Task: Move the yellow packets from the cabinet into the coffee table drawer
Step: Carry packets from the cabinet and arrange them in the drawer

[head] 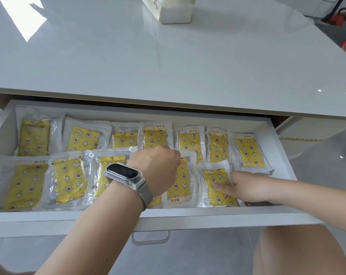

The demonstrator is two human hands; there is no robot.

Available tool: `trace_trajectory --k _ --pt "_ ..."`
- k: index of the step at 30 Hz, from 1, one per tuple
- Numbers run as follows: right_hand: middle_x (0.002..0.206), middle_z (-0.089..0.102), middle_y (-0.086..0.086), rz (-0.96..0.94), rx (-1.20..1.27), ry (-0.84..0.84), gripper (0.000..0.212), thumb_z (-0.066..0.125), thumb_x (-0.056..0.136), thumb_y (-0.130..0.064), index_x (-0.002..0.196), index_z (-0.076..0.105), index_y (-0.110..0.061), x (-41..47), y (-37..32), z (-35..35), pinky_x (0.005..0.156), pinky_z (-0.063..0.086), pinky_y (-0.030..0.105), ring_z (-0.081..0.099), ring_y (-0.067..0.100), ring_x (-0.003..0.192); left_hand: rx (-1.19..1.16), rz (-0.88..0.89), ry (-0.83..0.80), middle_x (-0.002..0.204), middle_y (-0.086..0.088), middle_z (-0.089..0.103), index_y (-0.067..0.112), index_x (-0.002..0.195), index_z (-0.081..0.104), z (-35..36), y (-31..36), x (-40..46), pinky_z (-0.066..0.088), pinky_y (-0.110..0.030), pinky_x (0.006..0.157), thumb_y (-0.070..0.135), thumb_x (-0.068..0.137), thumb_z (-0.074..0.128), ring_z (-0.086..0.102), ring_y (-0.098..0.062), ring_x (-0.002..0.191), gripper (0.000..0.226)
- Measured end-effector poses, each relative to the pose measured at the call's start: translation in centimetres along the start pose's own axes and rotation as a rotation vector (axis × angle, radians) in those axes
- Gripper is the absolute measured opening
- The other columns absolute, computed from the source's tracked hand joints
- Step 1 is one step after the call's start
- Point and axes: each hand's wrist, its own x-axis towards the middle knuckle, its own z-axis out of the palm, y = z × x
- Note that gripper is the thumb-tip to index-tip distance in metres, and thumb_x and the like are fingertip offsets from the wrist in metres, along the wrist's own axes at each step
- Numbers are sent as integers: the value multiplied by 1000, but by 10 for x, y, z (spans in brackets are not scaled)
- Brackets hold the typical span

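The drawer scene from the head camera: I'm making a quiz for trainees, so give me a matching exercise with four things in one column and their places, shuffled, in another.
Things:
1. left hand
2. right hand
3. cream bag
4. metal handle

Places:
A. on the tabletop, at its far side
B. on the outside of the drawer front, below its rim
C. on the front-row packet at the drawer's right end
D. fist-like over the middle packets, band on its wrist

Pairs: 1-D, 2-C, 3-A, 4-B
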Motion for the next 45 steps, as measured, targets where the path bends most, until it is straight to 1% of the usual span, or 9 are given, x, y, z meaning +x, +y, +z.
trace_trajectory --k 8,17,24,27,29,36,40,43,45 --pt "60 65 -7 -35 9 -113 34 67 88 -46 79 57 -14 -2 11 -12 50 43 16 56 4 49 -86 1 -93 125 2 55 23 126 58 6 -4 3 54 -33 88 17 98 43 60 -21 107 32" --pt "55 36 0 -20 -336 -49 52 60 92 -46 56 40 -15 1 14 -12 52 27 27 34 16 51 -123 49 -132 128 2 51 22 132 54 9 -6 3 53 -32 92 8 96 48 58 -19 112 39" --pt "77 64 -14 -205 -222 357 28 76 74 -52 78 62 -29 -25 -9 -59 66 48 25 57 -1 70 -121 21 -77 125 2 56 24 127 57 6 -5 3 54 -34 89 16 99 40 61 -20 107 34" --pt "108 58 -13 -322 -164 360 60 75 72 -58 123 47 -44 -18 -20 -44 74 49 27 56 1 84 -88 6 -57 122 2 59 27 127 57 4 -5 1 55 -35 87 20 100 38 62 -20 104 34" --pt "124 48 -8 -264 -328 298 94 72 73 -62 146 13 -54 -12 -20 -29 75 50 29 57 13 99 -73 -7 -58 121 3 61 29 127 57 4 -6 1 55 -35 86 22 100 38 62 -20 104 34" --pt "156 26 -15 -237 -432 243 99 63 81 -64 149 -7 -50 -8 -12 -19 86 52 33 46 15 129 -81 -24 -85 121 4 61 31 125 57 2 -7 0 55 -34 86 24 101 37 61 -19 106 33" --pt "150 37 -15 -254 -441 278 97 63 82 -62 151 -4 -49 -7 -13 -18 80 54 32 53 13 119 -87 -22 -67 119 4 62 31 127 56 1 -7 -3 55 -34 85 24 101 35 62 -20 104 34" --pt "100 66 -14 -287 -183 342 77 67 83 -53 147 23 -52 -2 -7 -25 68 54 26 61 1 79 -54 -37 -18 117 5 63 30 127 55 1 -7 -6 55 -32 80 27 102 35 63 -19 100 33" --pt "75 63 -16 -368 42 436 45 66 86 -45 128 50 -51 2 -4 -31 61 48 20 58 0 66 -31 -59 13 112 6 64 27 124 55 1 -10 -9 55 -31 76 27 102 35 64 -18 97 30"
